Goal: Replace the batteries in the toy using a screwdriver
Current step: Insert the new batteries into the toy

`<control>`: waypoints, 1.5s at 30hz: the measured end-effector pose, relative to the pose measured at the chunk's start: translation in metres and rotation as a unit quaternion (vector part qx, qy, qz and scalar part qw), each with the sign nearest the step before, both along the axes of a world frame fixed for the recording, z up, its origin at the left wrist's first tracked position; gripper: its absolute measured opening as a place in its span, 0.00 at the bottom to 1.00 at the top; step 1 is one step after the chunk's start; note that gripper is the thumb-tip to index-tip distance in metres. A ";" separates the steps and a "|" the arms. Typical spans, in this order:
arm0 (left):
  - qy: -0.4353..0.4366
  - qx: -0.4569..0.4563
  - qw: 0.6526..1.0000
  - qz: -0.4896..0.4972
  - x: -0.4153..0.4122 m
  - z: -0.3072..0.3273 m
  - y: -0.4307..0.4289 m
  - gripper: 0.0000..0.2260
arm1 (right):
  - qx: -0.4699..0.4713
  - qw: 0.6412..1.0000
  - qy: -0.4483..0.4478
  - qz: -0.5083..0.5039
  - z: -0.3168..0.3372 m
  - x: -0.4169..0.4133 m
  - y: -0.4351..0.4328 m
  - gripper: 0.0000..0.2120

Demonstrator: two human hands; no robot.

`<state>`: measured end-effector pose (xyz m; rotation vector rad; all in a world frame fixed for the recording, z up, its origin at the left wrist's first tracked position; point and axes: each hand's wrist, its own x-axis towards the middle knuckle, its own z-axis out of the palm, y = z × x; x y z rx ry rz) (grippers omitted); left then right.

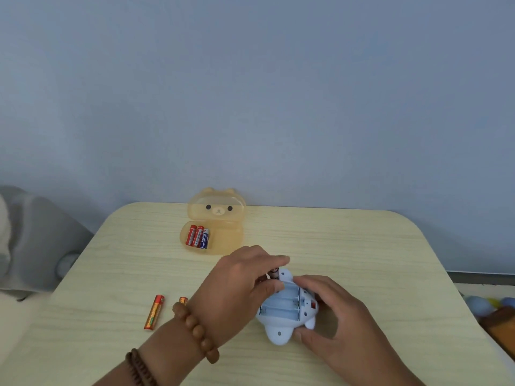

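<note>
A pale blue toy point(281, 327) lies upside down on the table, its battery bay point(280, 306) open with the slots in view bare. My left hand point(237, 285) pinches a battery point(274, 273) over the bay's far end. My right hand point(334, 313) grips the toy's right side, thumb at its near end. An orange-red battery point(154, 312) lies loose to the left; a second one point(183, 300) peeks out behind my left wrist. No screwdriver or bay cover shows.
An open translucent orange bear-shaped case point(223, 232) stands at the table's point(390, 260) back middle, holding three batteries point(198, 236). Grey fabric point(33, 238) lies off the table's left edge. Coloured objects point(496, 313) sit past the right edge. A wall rises behind.
</note>
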<state>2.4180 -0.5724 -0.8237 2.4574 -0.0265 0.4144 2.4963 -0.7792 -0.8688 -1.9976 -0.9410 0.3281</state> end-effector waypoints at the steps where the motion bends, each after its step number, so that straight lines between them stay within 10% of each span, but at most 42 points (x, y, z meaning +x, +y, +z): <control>1: 0.003 0.019 1.000 -0.008 0.001 -0.003 -0.002 0.16 | 0.000 1.000 0.000 0.000 0.000 0.000 0.000 0.31; 22: -0.076 0.201 0.976 -0.021 0.000 -0.020 -0.008 0.07 | 0.012 1.000 0.011 0.011 0.010 -0.004 0.000 0.32; 31: -0.022 0.006 0.999 0.042 0.003 -0.025 -0.009 0.08 | 0.006 0.999 0.041 0.002 0.013 -0.004 0.001 0.32; 45: -0.011 0.043 0.999 0.016 0.002 -0.027 -0.010 0.10 | -0.025 0.995 0.098 0.016 0.024 -0.003 -0.002 0.32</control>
